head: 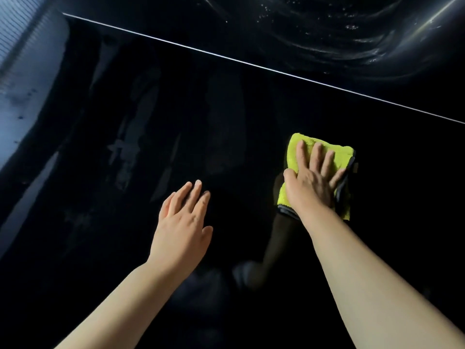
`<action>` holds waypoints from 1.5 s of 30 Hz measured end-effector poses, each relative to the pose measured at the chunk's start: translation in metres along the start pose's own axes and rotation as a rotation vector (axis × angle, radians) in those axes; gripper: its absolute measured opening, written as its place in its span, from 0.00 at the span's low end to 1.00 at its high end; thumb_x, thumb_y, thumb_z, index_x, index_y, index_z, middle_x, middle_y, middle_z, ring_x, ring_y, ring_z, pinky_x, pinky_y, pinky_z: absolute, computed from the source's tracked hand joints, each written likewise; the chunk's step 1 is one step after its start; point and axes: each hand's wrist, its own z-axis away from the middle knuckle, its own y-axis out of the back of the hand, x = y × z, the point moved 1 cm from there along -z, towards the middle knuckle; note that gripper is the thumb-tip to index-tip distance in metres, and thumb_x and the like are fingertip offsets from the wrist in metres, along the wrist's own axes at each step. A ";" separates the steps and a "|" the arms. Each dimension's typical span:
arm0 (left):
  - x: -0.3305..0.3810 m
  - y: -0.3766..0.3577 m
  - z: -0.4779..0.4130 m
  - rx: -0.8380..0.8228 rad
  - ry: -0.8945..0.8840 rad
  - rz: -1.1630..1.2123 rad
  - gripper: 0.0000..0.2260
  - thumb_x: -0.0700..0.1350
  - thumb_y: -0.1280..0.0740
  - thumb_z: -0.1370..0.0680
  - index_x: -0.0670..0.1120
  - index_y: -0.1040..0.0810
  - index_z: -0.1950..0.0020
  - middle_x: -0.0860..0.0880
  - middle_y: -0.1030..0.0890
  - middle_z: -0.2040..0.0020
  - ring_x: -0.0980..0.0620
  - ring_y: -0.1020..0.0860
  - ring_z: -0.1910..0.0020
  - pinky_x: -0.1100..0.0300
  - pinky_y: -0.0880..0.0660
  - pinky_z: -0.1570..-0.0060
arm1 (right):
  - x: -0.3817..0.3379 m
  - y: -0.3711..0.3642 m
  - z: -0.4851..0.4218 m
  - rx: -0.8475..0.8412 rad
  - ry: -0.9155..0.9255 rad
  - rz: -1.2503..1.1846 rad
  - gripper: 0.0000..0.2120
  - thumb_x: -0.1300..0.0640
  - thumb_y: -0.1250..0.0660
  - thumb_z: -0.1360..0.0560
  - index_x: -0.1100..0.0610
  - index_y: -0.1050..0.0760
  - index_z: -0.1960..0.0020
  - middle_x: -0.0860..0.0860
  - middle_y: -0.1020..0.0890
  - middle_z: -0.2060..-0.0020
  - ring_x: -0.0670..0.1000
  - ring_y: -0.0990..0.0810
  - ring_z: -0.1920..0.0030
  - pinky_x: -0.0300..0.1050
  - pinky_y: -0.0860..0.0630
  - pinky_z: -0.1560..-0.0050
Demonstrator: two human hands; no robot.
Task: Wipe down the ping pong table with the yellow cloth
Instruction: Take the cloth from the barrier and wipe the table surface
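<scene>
Pressing flat under the right hand (310, 182), yellow cloth (324, 157), fingers straight, left hand (182, 222) open on ping pong table (125, 109)

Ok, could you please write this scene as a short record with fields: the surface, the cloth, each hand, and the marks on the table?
surface: dark glossy ping pong table, crossed by a white line
cloth: yellow cloth, folded, flat on the table, on the near side of the line
right hand: right hand presses flat on the cloth, fingers straight
left hand: left hand open, holds nothing; contact with the table unclear
marks: wet streaks beyond the line; pale smears at left
</scene>
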 end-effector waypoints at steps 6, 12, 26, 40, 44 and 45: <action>-0.053 0.019 0.032 0.034 0.129 -0.017 0.36 0.47 0.24 0.34 0.42 0.32 0.29 0.43 0.33 0.28 0.46 0.41 0.28 0.53 0.49 0.32 | -0.103 -0.020 0.065 -0.059 0.378 0.080 0.34 0.44 0.51 0.20 0.42 0.71 0.24 0.52 0.68 0.23 0.59 0.70 0.24 0.69 0.67 0.29; -0.119 0.041 0.078 0.037 0.305 -0.026 0.33 0.46 0.26 0.31 0.44 0.33 0.28 0.44 0.36 0.27 0.45 0.42 0.27 0.48 0.46 0.30 | -0.190 -0.036 0.124 -0.102 0.605 0.089 0.34 0.44 0.51 0.21 0.43 0.68 0.23 0.53 0.69 0.24 0.60 0.70 0.25 0.70 0.68 0.31; -0.150 0.046 0.096 -0.026 0.369 -0.049 0.34 0.47 0.28 0.29 0.47 0.37 0.26 0.48 0.37 0.26 0.45 0.43 0.26 0.48 0.47 0.28 | -0.246 -0.049 0.173 -0.118 0.914 0.115 0.34 0.41 0.48 0.20 0.41 0.64 0.22 0.49 0.64 0.22 0.57 0.67 0.23 0.66 0.68 0.29; 0.001 0.028 -0.054 0.026 0.063 -0.003 0.32 0.49 0.32 0.27 0.47 0.38 0.25 0.49 0.37 0.26 0.47 0.46 0.25 0.51 0.52 0.28 | -0.094 -0.002 -0.016 0.037 0.483 0.008 0.31 0.44 0.49 0.20 0.39 0.60 0.22 0.46 0.60 0.21 0.52 0.63 0.22 0.61 0.66 0.26; 0.035 0.021 -0.075 0.022 0.004 0.015 0.31 0.50 0.35 0.24 0.50 0.44 0.24 0.52 0.43 0.24 0.49 0.51 0.24 0.53 0.58 0.28 | -0.039 0.014 -0.057 0.044 0.340 -0.008 0.30 0.44 0.49 0.20 0.38 0.60 0.22 0.45 0.59 0.21 0.52 0.62 0.22 0.60 0.67 0.25; 0.041 0.019 -0.079 0.023 -0.008 0.018 0.31 0.50 0.36 0.24 0.50 0.45 0.23 0.52 0.44 0.23 0.50 0.52 0.24 0.54 0.59 0.28 | -0.023 0.018 -0.067 0.044 0.290 -0.016 0.30 0.44 0.50 0.20 0.37 0.60 0.22 0.45 0.59 0.21 0.52 0.63 0.22 0.60 0.67 0.25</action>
